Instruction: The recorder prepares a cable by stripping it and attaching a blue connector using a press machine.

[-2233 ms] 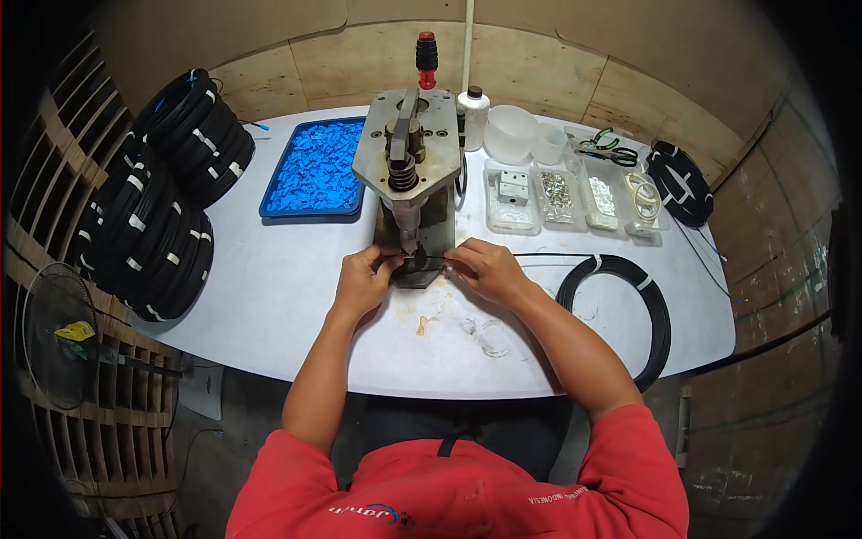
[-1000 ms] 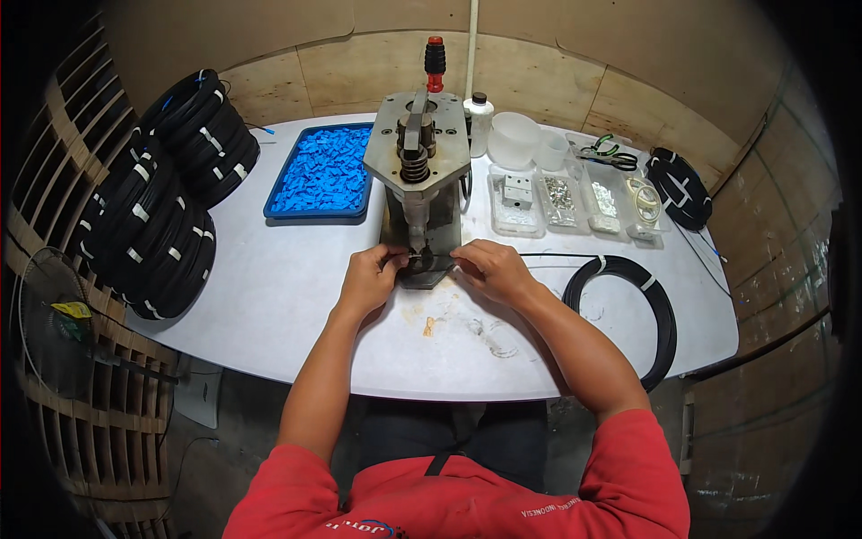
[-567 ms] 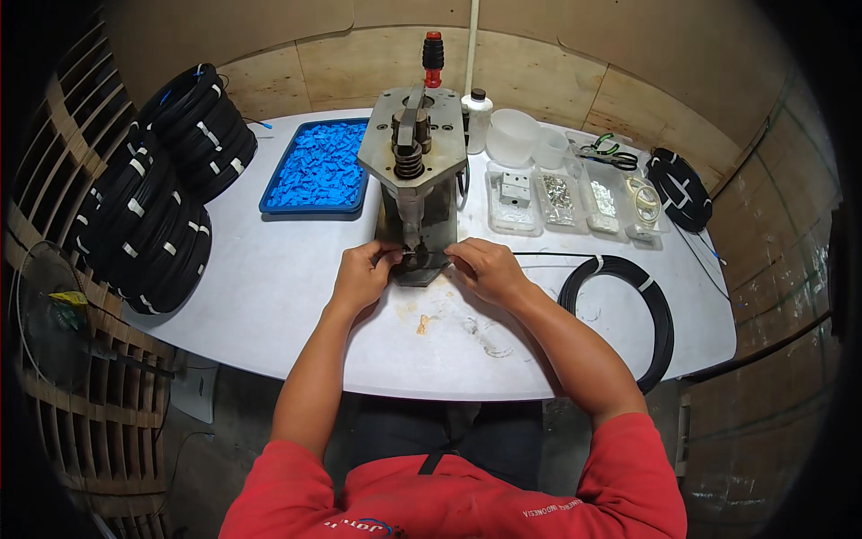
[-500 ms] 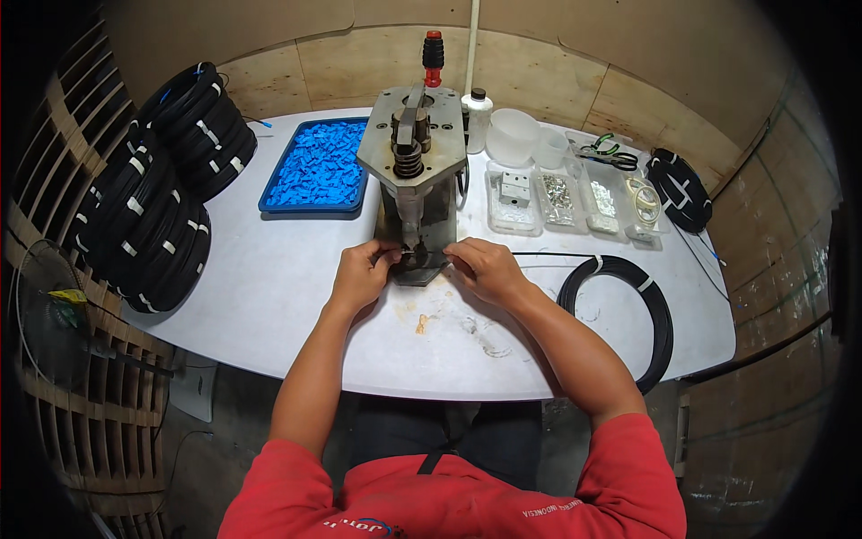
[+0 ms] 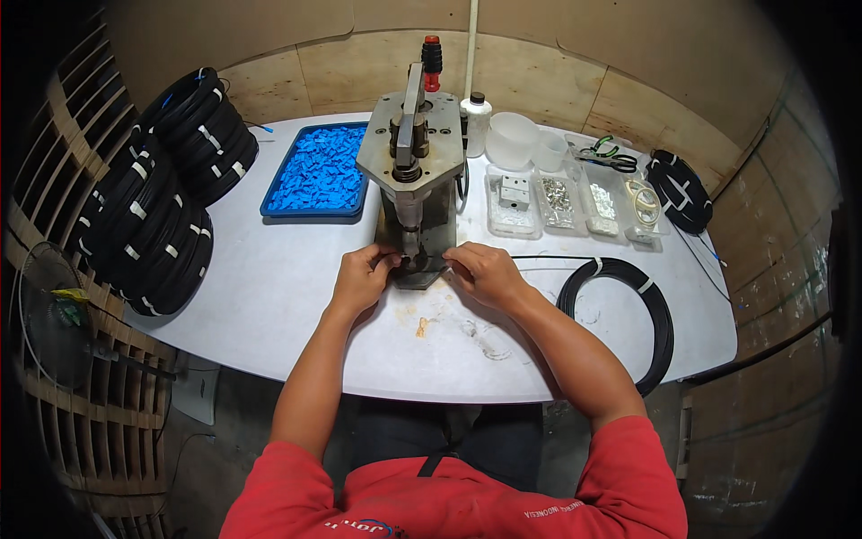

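Observation:
A metal bench press (image 5: 413, 180) stands at the middle of the table, with a lever bar and a spring on its top plate. My left hand (image 5: 364, 274) is closed in a pinch at the left of the press's lower tool. What its fingertips hold is too small to make out. Across the tool, my right hand (image 5: 485, 268) pinches the end part of a black cable (image 5: 543, 257). That cable runs right to a tied black coil (image 5: 663, 314) lying on the table. The cable tip at the tool is hidden.
A blue tray (image 5: 314, 216) of small blue parts sits left of the press. Stacked black cable coils (image 5: 148, 234) stand far left. Clear boxes of small parts (image 5: 558, 205), a white bottle (image 5: 477, 126), pliers (image 5: 606, 160) and another coil (image 5: 680, 193) are at right.
On the press, the lever bar's far end has risen and the spring and ram have gone down. Both hands keep nearly the same place at the tool. The whole view has shifted slightly.

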`<state>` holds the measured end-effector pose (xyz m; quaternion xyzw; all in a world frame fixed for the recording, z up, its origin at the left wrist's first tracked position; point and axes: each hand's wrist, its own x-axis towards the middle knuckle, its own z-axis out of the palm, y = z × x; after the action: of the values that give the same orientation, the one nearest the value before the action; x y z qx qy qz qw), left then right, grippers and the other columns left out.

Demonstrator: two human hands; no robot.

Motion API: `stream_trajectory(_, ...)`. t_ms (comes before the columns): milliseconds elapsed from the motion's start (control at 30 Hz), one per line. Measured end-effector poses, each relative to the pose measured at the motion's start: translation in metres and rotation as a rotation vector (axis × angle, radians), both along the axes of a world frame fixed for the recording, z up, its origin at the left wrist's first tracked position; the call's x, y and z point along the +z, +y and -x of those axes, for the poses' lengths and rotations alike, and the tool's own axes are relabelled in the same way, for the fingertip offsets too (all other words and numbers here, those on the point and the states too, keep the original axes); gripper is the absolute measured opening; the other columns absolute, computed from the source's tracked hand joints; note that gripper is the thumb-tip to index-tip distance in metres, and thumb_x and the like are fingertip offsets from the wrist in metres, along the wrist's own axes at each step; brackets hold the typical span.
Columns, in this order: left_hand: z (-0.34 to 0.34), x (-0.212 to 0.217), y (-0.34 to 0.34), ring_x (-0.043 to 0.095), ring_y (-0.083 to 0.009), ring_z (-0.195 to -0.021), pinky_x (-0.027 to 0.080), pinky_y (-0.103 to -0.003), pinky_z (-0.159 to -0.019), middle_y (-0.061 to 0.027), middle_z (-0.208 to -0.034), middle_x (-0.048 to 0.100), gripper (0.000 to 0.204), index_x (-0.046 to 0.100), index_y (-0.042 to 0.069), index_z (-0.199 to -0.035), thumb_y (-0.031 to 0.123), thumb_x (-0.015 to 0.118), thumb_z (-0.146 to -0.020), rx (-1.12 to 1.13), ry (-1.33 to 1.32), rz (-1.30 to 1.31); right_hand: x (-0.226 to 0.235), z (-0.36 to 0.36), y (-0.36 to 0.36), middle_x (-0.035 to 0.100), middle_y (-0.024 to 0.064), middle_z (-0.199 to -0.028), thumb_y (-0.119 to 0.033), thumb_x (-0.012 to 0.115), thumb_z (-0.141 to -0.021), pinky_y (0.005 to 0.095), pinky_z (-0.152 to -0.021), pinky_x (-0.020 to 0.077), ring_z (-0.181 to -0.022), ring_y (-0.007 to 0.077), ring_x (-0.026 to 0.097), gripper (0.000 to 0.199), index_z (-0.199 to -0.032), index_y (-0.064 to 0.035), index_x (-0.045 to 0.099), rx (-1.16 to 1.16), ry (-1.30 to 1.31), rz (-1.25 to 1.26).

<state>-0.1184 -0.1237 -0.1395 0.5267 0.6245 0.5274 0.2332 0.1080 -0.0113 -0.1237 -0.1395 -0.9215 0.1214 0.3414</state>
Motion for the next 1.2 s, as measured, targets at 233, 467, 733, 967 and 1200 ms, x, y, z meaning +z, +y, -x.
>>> stream_trajectory(233, 0.002, 0.001, 0.0, 0.069, -0.0167, -0.078, 0.053, -0.029, -0.072, -0.0147, -0.085, 0.073, 0.016, 0.07, -0.005, -0.1, 0.006, 0.063, -0.09, -0.002, -0.009, 0.02, 0.001, -0.001, -0.002, 0.066, 0.009, -0.085, -0.01, 0.069, -0.082, 0.038, -0.064, 0.054, -0.074, 0.029, 0.065, 0.018, -0.099, -0.0076, 0.066, -0.019, -0.025, 0.004)
stream_trajectory(467, 0.002, -0.001, -0.001, 0.069, -0.0172, -0.076, 0.053, -0.029, -0.071, -0.0153, -0.084, 0.073, 0.018, 0.069, -0.005, -0.101, 0.007, 0.062, -0.09, -0.006, 0.035, -0.006, 0.006, -0.005, -0.005, 0.066, 0.0097, -0.094, -0.01, 0.071, -0.082, 0.0373, -0.068, 0.0544, -0.08, 0.0291, 0.066, 0.024, -0.106, -0.0084, 0.066, -0.015, 0.013, 0.038)
stream_trajectory(733, 0.001, -0.004, 0.001, 0.069, -0.0185, -0.077, 0.053, -0.029, -0.071, -0.0153, -0.085, 0.073, 0.018, 0.068, -0.004, -0.102, 0.009, 0.061, -0.091, -0.01, 0.045, -0.006, 0.002, -0.01, 0.0, 0.066, 0.0092, -0.095, -0.008, 0.072, -0.083, 0.0336, -0.067, 0.0546, -0.078, 0.0256, 0.066, 0.022, -0.104, -0.0083, 0.068, -0.02, 0.003, 0.112)
stream_trajectory(967, 0.003, 0.003, 0.0, 0.07, -0.0217, -0.083, 0.053, -0.031, -0.076, -0.0167, -0.091, 0.073, 0.02, 0.068, -0.003, -0.104, 0.01, 0.061, -0.091, -0.051, 0.036, 0.028, 0.001, -0.005, 0.0, 0.067, 0.0078, -0.092, -0.005, 0.073, -0.08, 0.0336, -0.068, 0.0543, -0.079, 0.0256, 0.067, 0.023, -0.102, -0.0084, 0.068, 0.007, -0.013, 0.019)
stream_trajectory(1200, 0.022, 0.04, 0.005, 0.07, -0.0244, -0.084, 0.054, -0.035, -0.078, -0.0168, -0.091, 0.073, 0.018, 0.071, 0.0, -0.1, 0.011, 0.064, -0.087, -0.201, 0.34, 0.236, 0.0, -0.001, -0.002, 0.065, 0.0074, -0.086, -0.005, 0.071, -0.078, 0.0362, -0.066, 0.0536, -0.075, 0.0273, 0.065, 0.023, -0.101, -0.009, 0.068, 0.012, 0.023, -0.02)
